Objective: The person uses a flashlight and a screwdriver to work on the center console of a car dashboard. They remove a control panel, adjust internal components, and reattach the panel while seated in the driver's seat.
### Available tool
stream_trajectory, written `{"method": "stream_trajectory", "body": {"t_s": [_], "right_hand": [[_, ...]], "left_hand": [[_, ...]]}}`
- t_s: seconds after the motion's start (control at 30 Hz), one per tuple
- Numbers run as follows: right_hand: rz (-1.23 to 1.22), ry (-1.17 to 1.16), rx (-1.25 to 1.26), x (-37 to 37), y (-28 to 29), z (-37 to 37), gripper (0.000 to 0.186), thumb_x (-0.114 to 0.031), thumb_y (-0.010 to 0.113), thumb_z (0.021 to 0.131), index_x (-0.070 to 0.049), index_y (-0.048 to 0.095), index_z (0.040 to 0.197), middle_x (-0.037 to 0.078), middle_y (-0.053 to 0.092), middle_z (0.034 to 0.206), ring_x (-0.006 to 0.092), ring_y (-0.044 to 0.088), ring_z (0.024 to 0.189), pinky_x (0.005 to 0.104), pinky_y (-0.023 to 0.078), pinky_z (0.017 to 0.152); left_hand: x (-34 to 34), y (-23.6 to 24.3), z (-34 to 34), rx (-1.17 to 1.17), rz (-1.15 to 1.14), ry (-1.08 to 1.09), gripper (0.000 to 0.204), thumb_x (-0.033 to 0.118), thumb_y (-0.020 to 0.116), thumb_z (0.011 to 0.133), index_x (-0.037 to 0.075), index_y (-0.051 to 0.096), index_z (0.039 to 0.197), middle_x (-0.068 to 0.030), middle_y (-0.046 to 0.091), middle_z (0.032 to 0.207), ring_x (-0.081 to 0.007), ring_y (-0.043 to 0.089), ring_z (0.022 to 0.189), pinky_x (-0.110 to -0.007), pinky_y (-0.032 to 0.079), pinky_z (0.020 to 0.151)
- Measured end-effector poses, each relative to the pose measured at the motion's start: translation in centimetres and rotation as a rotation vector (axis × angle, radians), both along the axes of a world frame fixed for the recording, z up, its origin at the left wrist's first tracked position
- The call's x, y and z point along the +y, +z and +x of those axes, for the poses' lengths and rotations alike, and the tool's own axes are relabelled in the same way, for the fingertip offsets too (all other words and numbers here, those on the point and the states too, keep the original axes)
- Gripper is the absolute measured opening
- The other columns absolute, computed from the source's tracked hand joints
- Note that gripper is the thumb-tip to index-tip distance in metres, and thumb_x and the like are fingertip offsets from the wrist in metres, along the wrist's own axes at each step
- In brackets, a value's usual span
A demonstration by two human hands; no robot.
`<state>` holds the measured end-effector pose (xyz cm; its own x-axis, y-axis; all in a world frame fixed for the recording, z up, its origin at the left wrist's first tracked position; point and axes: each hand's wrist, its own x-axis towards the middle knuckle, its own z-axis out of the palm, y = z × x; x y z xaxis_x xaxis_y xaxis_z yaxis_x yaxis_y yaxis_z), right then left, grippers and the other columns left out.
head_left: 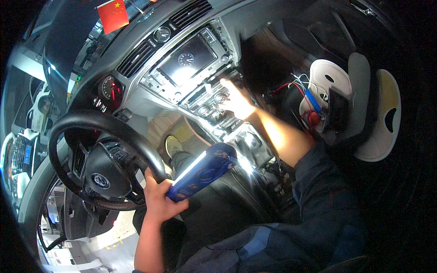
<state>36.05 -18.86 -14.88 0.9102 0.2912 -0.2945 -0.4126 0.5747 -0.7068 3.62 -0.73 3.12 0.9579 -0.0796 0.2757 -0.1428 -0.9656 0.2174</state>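
My left hand (161, 198), at the lower middle beside the steering wheel (104, 125), grips a blue bar work light (205, 170) with its long strip lit. My right hand (239, 102) reaches to the climate control panel (205, 109), fingers apart at its upper part and knobs, strongly lit and partly washed out. Above this panel is a screen (184, 61) showing a clock face, with the surround around it looking bare of trim. Below my right hand sits the gear lever area (252, 143), lit by glare.
Right of me are white and grey pads (330, 75) with a blue tool (314, 100), red item (314, 118) and wires. The instrument cluster (109, 91) is behind the wheel. A small red flag (111, 18) stands on the dash. My shoe (174, 145) is in the footwell.
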Motion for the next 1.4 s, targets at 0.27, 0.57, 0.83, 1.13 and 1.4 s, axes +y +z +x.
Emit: {"method": "stream_trajectory", "body": {"t_s": [0.27,0.57,0.83,1.13,1.4], "right_hand": [[0.057,-0.040,0.001,-1.1,-1.1,0.4,0.066,-0.042,0.088,0.079,0.001,0.061,0.121,0.015,0.064,0.105,0.0232,0.067,0.078,0.0401,0.063,0.066],[0.099,-0.129,-0.010,-2.6,1.4,-0.5,0.048,-0.045,0.085,0.081,-0.010,0.072,0.112,0.011,0.069,0.103,0.0239,0.070,0.085,0.0470,0.062,0.074],[-0.069,-0.158,0.085,-4.0,3.7,0.1,0.055,-0.042,0.091,0.075,-0.001,0.072,0.106,0.018,0.067,0.118,0.0298,0.071,0.093,0.0526,0.063,0.079],[-0.050,-0.234,0.088,-5.6,4.8,1.4,0.095,-0.032,0.092,0.073,0.018,0.039,0.134,0.023,0.067,0.110,0.0274,0.073,0.080,0.0442,0.066,0.070],[-0.084,-0.272,0.092,-5.9,4.1,1.8,0.073,-0.037,0.090,0.076,0.012,0.057,0.119,0.018,0.069,0.104,0.0252,0.074,0.079,0.0434,0.064,0.062]], "left_hand": [[0.1,-0.3,0.2,-0.021,-0.027,-0.020,0.038,0.019,0.083,0.052,0.009,0.066,0.084,-0.0287,0.052,0.127,-0.0464,0.064,0.102,-0.047,0.055,0.083],[0.3,-0.5,-0.2,0.007,-0.041,-0.003,0.043,0.017,0.082,0.054,0.008,0.066,0.093,-0.0266,0.051,0.131,-0.0461,0.058,0.116,-0.048,0.049,0.097],[0.8,-0.8,-0.2,0.006,-0.020,-0.003,0.046,0.022,0.084,0.053,0.006,0.064,0.091,-0.0301,0.050,0.135,-0.0483,0.060,0.111,-0.047,0.052,0.091],[1.6,-1.0,-0.6,0.036,-0.430,0.039,0.055,0.024,0.083,0.057,0.003,0.072,0.106,-0.0159,0.067,0.116,-0.0359,0.063,0.112,-0.044,0.046,0.102],[2.4,-0.9,-1.0,0.036,-0.457,0.031,0.055,0.026,0.084,0.058,0.001,0.071,0.106,-0.0148,0.069,0.112,-0.0317,0.065,0.106,-0.042,0.048,0.098]]}}
